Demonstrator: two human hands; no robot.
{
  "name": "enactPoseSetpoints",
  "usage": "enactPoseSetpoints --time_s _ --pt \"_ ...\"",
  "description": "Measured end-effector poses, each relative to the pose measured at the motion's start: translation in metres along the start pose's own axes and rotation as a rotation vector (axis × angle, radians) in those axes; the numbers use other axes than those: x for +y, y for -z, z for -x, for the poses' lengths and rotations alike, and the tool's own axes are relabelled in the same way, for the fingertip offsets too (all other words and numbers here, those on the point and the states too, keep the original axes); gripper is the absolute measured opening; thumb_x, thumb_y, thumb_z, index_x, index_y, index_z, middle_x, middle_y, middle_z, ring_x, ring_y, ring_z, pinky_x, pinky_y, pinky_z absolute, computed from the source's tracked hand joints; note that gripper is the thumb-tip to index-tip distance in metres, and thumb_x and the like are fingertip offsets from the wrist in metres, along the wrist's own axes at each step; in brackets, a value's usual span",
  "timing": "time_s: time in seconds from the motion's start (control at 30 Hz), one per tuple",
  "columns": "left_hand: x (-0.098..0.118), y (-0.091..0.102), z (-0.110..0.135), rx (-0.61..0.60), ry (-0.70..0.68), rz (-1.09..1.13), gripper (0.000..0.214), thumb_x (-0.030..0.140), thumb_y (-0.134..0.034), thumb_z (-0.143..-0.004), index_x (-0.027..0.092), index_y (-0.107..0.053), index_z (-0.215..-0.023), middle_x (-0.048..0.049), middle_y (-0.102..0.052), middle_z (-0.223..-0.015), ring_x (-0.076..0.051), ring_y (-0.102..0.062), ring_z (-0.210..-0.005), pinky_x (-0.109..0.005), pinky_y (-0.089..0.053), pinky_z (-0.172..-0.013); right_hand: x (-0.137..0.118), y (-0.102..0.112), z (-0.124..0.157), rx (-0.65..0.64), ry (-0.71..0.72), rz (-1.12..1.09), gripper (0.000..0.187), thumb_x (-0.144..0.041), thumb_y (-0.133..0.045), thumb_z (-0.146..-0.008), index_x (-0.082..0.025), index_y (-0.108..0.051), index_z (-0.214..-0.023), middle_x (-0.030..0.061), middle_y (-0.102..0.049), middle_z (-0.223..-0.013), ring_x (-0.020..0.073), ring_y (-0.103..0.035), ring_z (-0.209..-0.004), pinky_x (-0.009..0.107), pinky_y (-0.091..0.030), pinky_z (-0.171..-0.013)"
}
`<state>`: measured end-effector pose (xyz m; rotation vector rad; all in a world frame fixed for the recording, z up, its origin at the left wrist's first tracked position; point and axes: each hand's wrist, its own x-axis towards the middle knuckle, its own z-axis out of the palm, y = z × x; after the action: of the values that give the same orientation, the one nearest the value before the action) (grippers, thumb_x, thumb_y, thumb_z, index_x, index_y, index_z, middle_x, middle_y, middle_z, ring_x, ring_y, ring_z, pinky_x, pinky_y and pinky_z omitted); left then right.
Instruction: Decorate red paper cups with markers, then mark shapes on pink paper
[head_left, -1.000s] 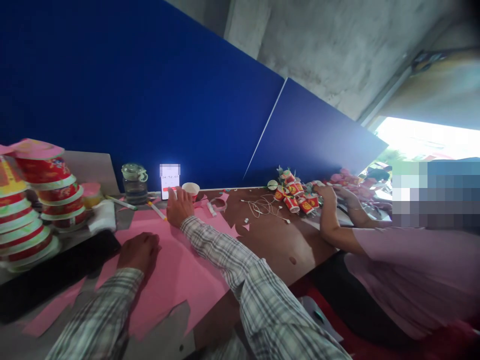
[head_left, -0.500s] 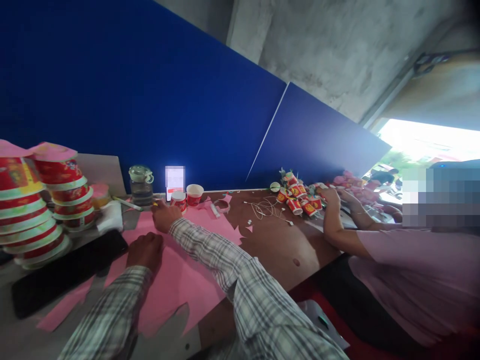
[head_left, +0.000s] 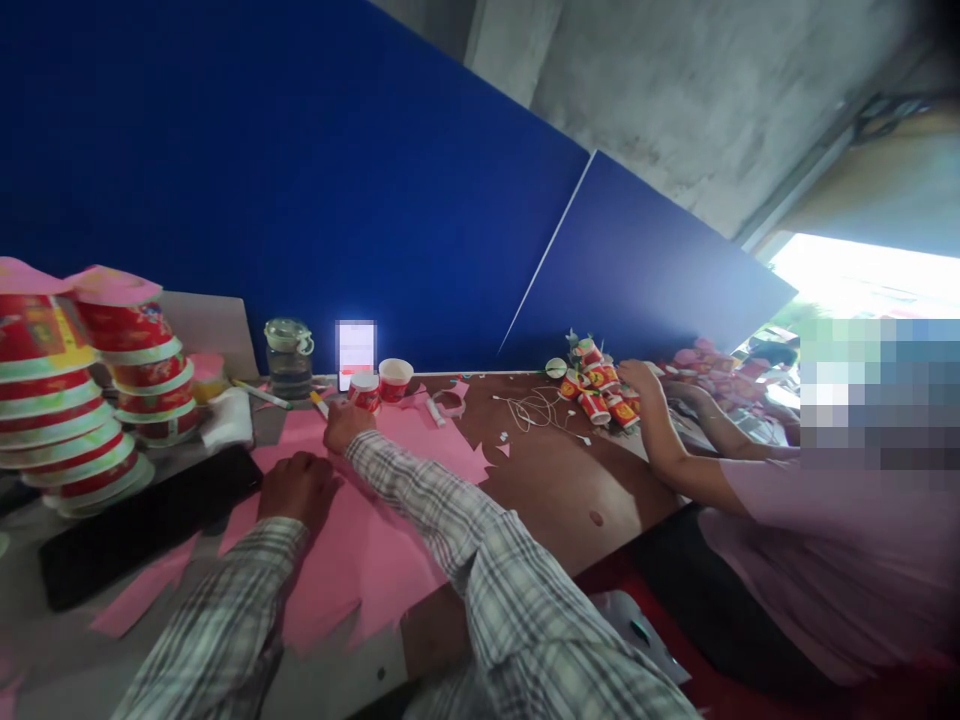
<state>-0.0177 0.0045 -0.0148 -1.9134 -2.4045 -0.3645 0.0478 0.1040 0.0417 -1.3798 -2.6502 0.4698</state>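
Note:
A large sheet of pink paper [head_left: 397, 530] with jagged cut edges lies before me. My left hand [head_left: 298, 490] rests on its left part, fingers curled down against the sheet; the fingertips are hard to see. Farther up the paper, my right hand [head_left: 349, 428] is closed round a yellow-and-white pen [head_left: 320, 404] that sticks out past the fingers at a slant. Just beyond that hand stand a red paper cup [head_left: 365, 392] and a second red-and-white cup [head_left: 395, 381]. Behind them a lit phone [head_left: 356, 355] leans upright.
Stacked red paper tubs [head_left: 56, 420] stand at left, near a black slab-like object [head_left: 150, 525]. A glass jar [head_left: 289, 360], a marker [head_left: 262, 395] and white earphones [head_left: 532, 412] lie around. At right, a co-worker's arm [head_left: 660, 430] reaches toward a cluster of small red cups [head_left: 600, 385].
My view has shifted slightly, so most things sit a little to the right. The pen in my right hand shows more clearly. The paper's near edge looks changed in shape.

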Motion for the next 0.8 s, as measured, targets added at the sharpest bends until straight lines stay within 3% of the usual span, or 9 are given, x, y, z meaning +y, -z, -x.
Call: enactPoseSetpoints --time_s 0.17,0.27,0.37,0.5,0.67,0.8 --pt "0.000 -0.001 0.000 -0.007 0.009 0.009 0.033 0.044 -0.044 -0.063 0.022 -0.061 -0.081 -0.0083 -0.060 -0.089 -0.022 -0.051 -0.082 -0.037 -0.035 -0.073 0.035 0.016 0.028 0.046 -0.030 -0.085 0.040 -0.024 -0.049 -0.082 -0.011 -0.044 -0.119 0.0150 -0.058 -0.113 0.0246 -0.058 -0.099 0.035 -0.044 -0.082" --pt "0.000 0.000 -0.001 0.006 0.013 0.016 0.031 0.041 -0.042 -0.064 0.021 -0.061 -0.078 -0.0082 -0.061 -0.084 -0.022 -0.051 -0.080 -0.037 -0.034 -0.073 0.063 0.025 0.058 0.050 -0.018 -0.137 0.041 -0.023 -0.050 -0.082 -0.010 -0.043 -0.121 0.0090 -0.063 -0.097 0.0176 -0.058 -0.088 0.029 -0.042 -0.078" --pt "0.001 0.002 -0.001 0.035 0.001 0.028 0.028 0.037 -0.040 -0.066 0.022 -0.060 -0.078 -0.0068 -0.062 -0.086 -0.020 -0.052 -0.081 -0.037 -0.032 -0.077 0.086 0.029 0.091 0.052 0.002 -0.175 0.041 -0.021 -0.050 -0.083 -0.014 -0.043 -0.122 0.0028 -0.064 -0.085 0.0120 -0.057 -0.080 0.023 -0.040 -0.074" --pt "0.002 0.003 0.000 0.078 0.000 0.040 0.026 0.033 -0.039 -0.066 0.021 -0.059 -0.078 -0.0058 -0.063 -0.086 -0.018 -0.052 -0.079 -0.038 -0.029 -0.084 0.108 0.028 0.117 0.061 -0.014 -0.166 0.043 -0.017 -0.051 -0.081 -0.014 -0.044 -0.123 0.0019 -0.063 -0.083 0.0115 -0.056 -0.077 0.023 -0.040 -0.071" --pt "0.002 0.003 0.000 0.107 0.007 0.063 0.025 0.035 -0.037 -0.066 0.022 -0.058 -0.073 -0.0042 -0.064 -0.085 -0.017 -0.052 -0.081 -0.041 -0.023 -0.092 0.128 0.027 0.113 0.060 -0.050 -0.090 0.041 -0.015 -0.051 -0.079 -0.016 -0.048 -0.120 0.0068 -0.062 -0.100 0.0158 -0.056 -0.090 0.027 -0.040 -0.080" --pt "0.000 0.001 -0.001 0.122 0.007 0.078 0.025 0.034 -0.036 -0.066 0.023 -0.057 -0.074 -0.0047 -0.064 -0.087 -0.017 -0.052 -0.084 -0.041 -0.021 -0.093 0.130 0.026 0.111 0.078 -0.089 -0.004 0.041 -0.018 -0.050 -0.081 -0.013 -0.047 -0.121 0.0156 -0.051 -0.122 0.0232 -0.055 -0.102 0.035 -0.041 -0.086"
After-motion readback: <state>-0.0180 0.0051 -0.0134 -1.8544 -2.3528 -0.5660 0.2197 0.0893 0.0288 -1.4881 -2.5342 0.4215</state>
